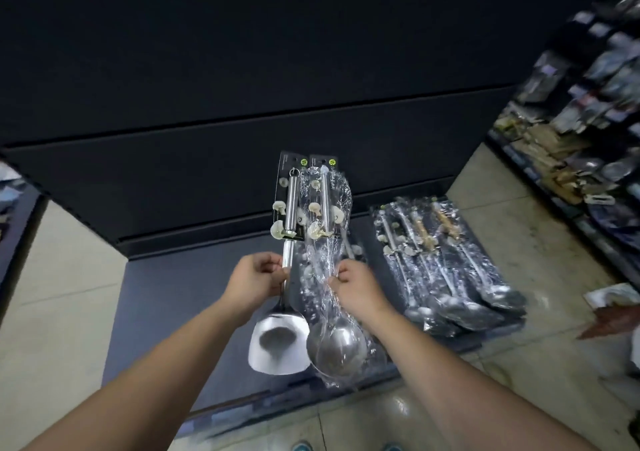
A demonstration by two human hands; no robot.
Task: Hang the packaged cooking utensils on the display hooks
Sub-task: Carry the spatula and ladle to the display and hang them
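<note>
My left hand (255, 281) grips the steel neck of a spatula (280, 343) with a black backing card, held upright. Beside it, my right hand (356, 286) pinches the clear plastic wrap of a packaged steel ladle (337, 345), whose card top sits level with the spatula's. Both hang in front of the dark display panel (242, 69). No hooks show on this panel. A pile of several wrapped utensils (446, 263) lies on the low dark base shelf (166, 298) to the right.
Blurred racks of hanging goods (595, 97) fill the right edge. Pale tiled floor (52, 294) flanks the base shelf. A card or paper item (613, 298) lies on the floor at far right. My shoe tips (301, 446) show at the bottom.
</note>
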